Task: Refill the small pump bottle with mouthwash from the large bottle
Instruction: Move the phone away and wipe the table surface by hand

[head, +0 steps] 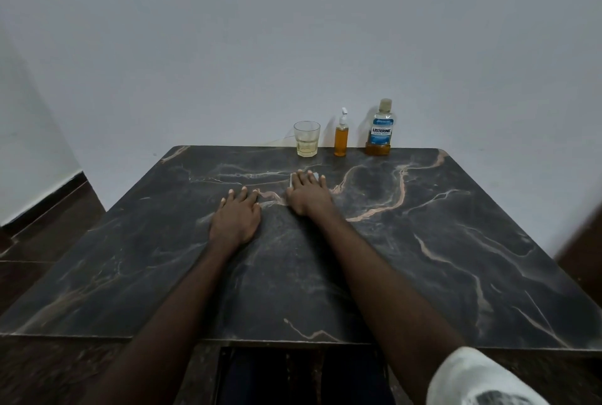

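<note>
Dark marbled counter (423, 241) met a plain white wall. At its far edge stood the small pump bottle (341, 139), upright, between a glass (306, 139) and the large bottle (379, 131). Both hands lay flat, open, gripping nothing; the right hand (308, 194), over something pale, was nearer, with nothing between.

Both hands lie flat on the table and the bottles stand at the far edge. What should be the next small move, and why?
Probably reach the right hand forward to the small pump bottle and bring it closer. Its pump is still on, it stands between the glass and the large bottle, and neither hand holds a bottle; the left hand rests flat.
</note>
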Demonstrator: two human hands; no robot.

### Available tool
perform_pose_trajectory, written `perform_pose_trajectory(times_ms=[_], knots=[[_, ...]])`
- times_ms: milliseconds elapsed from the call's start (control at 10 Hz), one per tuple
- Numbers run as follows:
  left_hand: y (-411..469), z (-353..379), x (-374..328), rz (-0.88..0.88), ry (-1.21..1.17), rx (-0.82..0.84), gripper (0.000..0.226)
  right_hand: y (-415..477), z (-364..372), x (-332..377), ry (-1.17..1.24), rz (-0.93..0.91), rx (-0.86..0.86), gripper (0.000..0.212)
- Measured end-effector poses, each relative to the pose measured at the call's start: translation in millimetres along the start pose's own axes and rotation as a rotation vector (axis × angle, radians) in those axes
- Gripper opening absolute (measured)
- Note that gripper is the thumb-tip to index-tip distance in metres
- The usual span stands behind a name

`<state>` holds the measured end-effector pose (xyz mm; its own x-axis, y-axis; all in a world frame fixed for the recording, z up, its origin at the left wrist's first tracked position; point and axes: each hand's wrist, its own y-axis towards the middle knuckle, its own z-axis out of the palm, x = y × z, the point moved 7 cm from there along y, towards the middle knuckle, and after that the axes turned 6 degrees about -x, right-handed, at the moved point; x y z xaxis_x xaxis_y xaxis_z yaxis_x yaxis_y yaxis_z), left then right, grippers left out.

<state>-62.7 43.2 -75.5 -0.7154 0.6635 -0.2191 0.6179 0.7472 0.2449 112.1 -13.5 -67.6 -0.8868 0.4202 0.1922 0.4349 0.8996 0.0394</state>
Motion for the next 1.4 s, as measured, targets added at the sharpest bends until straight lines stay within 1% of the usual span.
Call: perform_pose_trajectory(times_ms=[200, 300, 500, 600, 700, 800, 900, 1000, 1100, 1200, 1300, 1400], knots=[[-1, -3, -1, 0.002, -0.006, 0.000, 0.054, 31, -14, -43, 0.008, 0.029, 0.000, 0.065], [-1, -4, 0, -0.001, -0.012, -0.001, 0.054, 30, -24, -86, 0.014, 0.095, -0.010, 0.065], [-1, -4, -1, -0.006, -0.019, 0.006, 0.054, -2, -48, -196, -0.003, 0.256, -0.019, 0.061], [-2, -4, -1, -0.008, -0.020, 0.009, 0.055, -30, -55, -228, -0.007, 0.299, -0.026, 0.061], [-4, -5, -1, -0.011, -0.022, 0.028, 0.055, -66, -57, -237, -0.003, 0.303, -0.041, 0.060], [-4, -6, -3, -0.016, -0.016, 0.032, 0.055, -104, -53, -233, -0.024, 0.275, -0.068, 0.060], [-5, -7, -3, -0.016, -0.018, 0.029, 0.055, -146, -47, -214, -0.060, 0.264, -0.061, 0.061], [-5, -8, -3, -0.020, -0.016, 0.031, 0.055, -187, -43, -175, -0.075, 0.237, -0.072, 0.062], [-5, -7, -3, -0.021, -0.022, 0.031, 0.055, -222, -31, -114, -0.085, 0.135, -0.093, 0.070], [-5, -7, -3, -0.022, -0.025, 0.030, 0.055, -237, -18, -57, -0.074, 0.053, -0.113, 0.094], [-5, -7, -3, -0.022, -0.025, 0.030, 0.055, -227, -7, -24, -0.038, 0.010, -0.109, 0.083], [-4, -6, -3, -0.023, -0.023, 0.029, 0.055, -199, 0, -1, 0.001, -0.027, -0.091, 0.067]])
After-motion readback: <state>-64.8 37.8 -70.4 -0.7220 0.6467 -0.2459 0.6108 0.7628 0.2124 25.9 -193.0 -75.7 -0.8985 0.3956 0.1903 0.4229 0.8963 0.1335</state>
